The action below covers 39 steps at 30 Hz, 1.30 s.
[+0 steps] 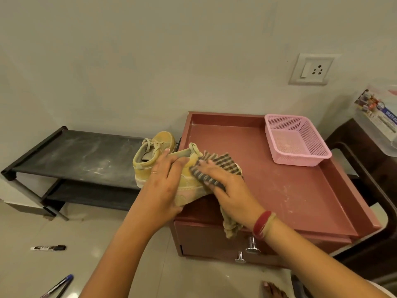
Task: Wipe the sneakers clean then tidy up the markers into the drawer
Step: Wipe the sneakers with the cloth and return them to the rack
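Yellow suede is what catches the eye: one yellow sneaker [189,183] is held over the front left corner of the reddish-brown cabinet [300,201]. It is tilted, heel towards the wall, and I cannot tell whether its sole touches the cabinet's top. The left hand [163,186] grips it from the left side, fingers curled over the collar near the heel tab. The right hand [227,190] lies on a brown checked cloth [217,166] and presses it against the sneaker's side, fingers laid out fairly straight and a little apart. A loose end of the cloth hangs down past the cabinet's front edge, under the wrist. Red bangles [261,224] sit on that wrist.

The second sneaker [150,155] stands upright on the top shelf of the black shoe rack [75,155], just left of the cabinet and touching the held sneaker. On the cabinet's top, in the far right corner, sits a pink mesh basket [298,143]. Below the top, the drawer front [204,239] carries two metal knobs [252,246].

On the pale floor, well left of the cabinet, lies a black marker [48,247]. Nearer to me, also left of it, lies a blue pen [58,286], partly cut off by the picture's lower edge. On the wall above the cabinet is a white switch socket [311,69].
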Tool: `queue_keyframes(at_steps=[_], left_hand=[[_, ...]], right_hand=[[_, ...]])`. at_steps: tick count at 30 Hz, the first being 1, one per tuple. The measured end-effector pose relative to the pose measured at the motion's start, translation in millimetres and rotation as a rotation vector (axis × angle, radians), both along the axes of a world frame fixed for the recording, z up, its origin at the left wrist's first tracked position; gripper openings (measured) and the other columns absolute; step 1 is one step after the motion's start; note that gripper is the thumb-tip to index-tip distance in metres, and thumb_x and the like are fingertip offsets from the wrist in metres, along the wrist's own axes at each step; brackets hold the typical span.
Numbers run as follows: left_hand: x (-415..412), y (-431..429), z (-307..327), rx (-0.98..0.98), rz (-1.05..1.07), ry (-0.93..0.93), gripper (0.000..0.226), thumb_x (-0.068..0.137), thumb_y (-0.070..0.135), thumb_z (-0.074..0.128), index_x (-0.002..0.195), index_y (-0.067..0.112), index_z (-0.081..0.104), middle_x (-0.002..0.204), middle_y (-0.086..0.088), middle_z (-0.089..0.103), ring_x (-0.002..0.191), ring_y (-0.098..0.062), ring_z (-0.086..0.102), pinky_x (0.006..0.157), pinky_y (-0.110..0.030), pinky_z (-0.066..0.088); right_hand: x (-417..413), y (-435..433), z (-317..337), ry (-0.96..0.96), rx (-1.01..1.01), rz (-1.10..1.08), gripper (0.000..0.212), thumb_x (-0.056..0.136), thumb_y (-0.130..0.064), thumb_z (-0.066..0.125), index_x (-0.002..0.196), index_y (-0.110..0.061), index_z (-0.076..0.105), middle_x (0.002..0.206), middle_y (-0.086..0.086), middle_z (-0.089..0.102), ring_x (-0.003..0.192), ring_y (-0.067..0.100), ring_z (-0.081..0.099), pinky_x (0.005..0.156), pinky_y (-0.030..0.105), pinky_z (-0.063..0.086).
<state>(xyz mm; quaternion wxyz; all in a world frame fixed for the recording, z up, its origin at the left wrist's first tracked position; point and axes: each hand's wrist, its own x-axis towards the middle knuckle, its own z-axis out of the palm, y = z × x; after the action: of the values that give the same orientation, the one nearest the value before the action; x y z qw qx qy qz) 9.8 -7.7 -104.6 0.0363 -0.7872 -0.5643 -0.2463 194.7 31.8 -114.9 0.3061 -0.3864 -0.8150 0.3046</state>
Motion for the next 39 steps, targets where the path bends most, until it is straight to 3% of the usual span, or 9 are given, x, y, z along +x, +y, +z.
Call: queue_keyframes(at_steps=[5, 9, 13, 17, 21, 25, 28, 36, 39], left_hand=[[-0.6, -1.2, 0.8, -0.007, 0.002, -0.025, 0.092, 0.056, 0.014, 0.087, 0.133, 0.015, 0.036, 0.133, 0.0, 0.032, 0.139, -0.03, 0.021, 0.105, -0.039, 0.022], [-2.5, 0.0, -0.4, -0.016, 0.006, -0.04, 0.093, 0.056, 0.014, 0.087, 0.133, 0.016, 0.034, 0.132, -0.001, 0.033, 0.139, -0.03, 0.023, 0.107, -0.037, 0.024], [-2.0, -0.5, 0.3, -0.026, 0.004, -0.038, 0.094, 0.056, 0.014, 0.087, 0.134, 0.017, 0.034, 0.134, 0.001, 0.03, 0.14, -0.029, 0.02, 0.105, -0.037, 0.021], [-4.4, 0.4, -0.7, -0.025, -0.007, -0.043, 0.095, 0.056, 0.014, 0.087, 0.134, 0.016, 0.033, 0.134, 0.001, 0.031, 0.14, -0.027, 0.019, 0.107, -0.037, 0.023], [-3.4, -0.4, 0.6, -0.029, -0.011, -0.031, 0.095, 0.055, 0.013, 0.087, 0.134, 0.016, 0.035, 0.135, 0.002, 0.03, 0.14, -0.026, 0.017, 0.104, -0.038, 0.021], [-4.1, -0.3, 0.2, -0.024, -0.014, -0.021, 0.094, 0.053, 0.011, 0.087, 0.133, 0.015, 0.037, 0.134, -0.001, 0.034, 0.139, -0.026, 0.02, 0.105, -0.036, 0.023], [-4.6, -0.6, 0.7, -0.027, -0.009, -0.011, 0.095, 0.053, 0.011, 0.087, 0.133, 0.016, 0.036, 0.133, 0.002, 0.032, 0.139, -0.025, 0.019, 0.103, -0.036, 0.024], [-2.8, 1.3, 0.3, -0.059, 0.047, -0.075, 0.102, 0.056, 0.011, 0.086, 0.139, 0.021, 0.028, 0.135, 0.0, 0.027, 0.142, -0.03, 0.015, 0.099, -0.033, 0.023], [-1.1, 1.3, 0.6, -0.077, 0.062, -0.109, 0.104, 0.057, 0.012, 0.086, 0.141, 0.024, 0.026, 0.135, 0.005, 0.023, 0.14, -0.017, 0.006, 0.102, -0.034, 0.02]], right_hand=[[5.0, 18.9, -2.4, -0.093, 0.009, -0.167, 0.054, 0.091, -0.001, 0.042, 0.137, -0.029, 0.044, 0.147, -0.008, 0.038, 0.142, 0.013, 0.02, 0.117, 0.039, 0.02], [-4.0, -1.2, -4.0, -0.006, 0.032, 0.039, 0.054, 0.09, 0.003, 0.046, 0.135, -0.028, 0.047, 0.146, -0.011, 0.038, 0.139, 0.003, 0.024, 0.117, 0.023, 0.019], [3.1, 17.1, -3.9, -0.045, 0.009, -0.138, 0.054, 0.092, -0.002, 0.043, 0.137, -0.033, 0.043, 0.147, -0.012, 0.036, 0.139, 0.003, 0.014, 0.118, 0.04, 0.018], [-2.7, -5.0, -7.5, -0.028, 0.039, 0.095, 0.063, 0.09, -0.001, 0.043, 0.139, -0.04, 0.034, 0.15, -0.014, 0.03, 0.143, 0.006, 0.015, 0.119, 0.033, 0.012], [8.7, 15.8, -8.9, -0.116, 0.033, -0.159, 0.059, 0.092, -0.001, 0.041, 0.14, -0.035, 0.038, 0.149, -0.014, 0.031, 0.143, 0.008, 0.011, 0.118, 0.041, 0.016], [-2.2, -13.0, -9.6, -0.086, 0.066, 0.007, 0.059, 0.09, 0.0, 0.042, 0.14, -0.03, 0.039, 0.149, -0.013, 0.03, 0.142, 0.002, 0.015, 0.118, 0.024, 0.012], [15.7, 6.6, -7.9, -0.206, 0.076, -0.132, 0.059, 0.091, 0.0, 0.04, 0.138, -0.036, 0.04, 0.148, -0.016, 0.031, 0.142, 0.007, 0.016, 0.117, 0.03, 0.014], [53.7, 34.6, 2.3, 0.228, 0.009, -0.577, 0.048, 0.091, 0.005, 0.045, 0.132, -0.018, 0.052, 0.136, 0.001, 0.052, 0.127, 0.013, 0.046, 0.109, 0.027, 0.033], [28.8, 7.9, -13.4, 0.01, 0.061, -0.266, 0.053, 0.091, 0.003, 0.043, 0.138, -0.022, 0.044, 0.147, -0.007, 0.035, 0.14, 0.012, 0.026, 0.116, 0.027, 0.018]])
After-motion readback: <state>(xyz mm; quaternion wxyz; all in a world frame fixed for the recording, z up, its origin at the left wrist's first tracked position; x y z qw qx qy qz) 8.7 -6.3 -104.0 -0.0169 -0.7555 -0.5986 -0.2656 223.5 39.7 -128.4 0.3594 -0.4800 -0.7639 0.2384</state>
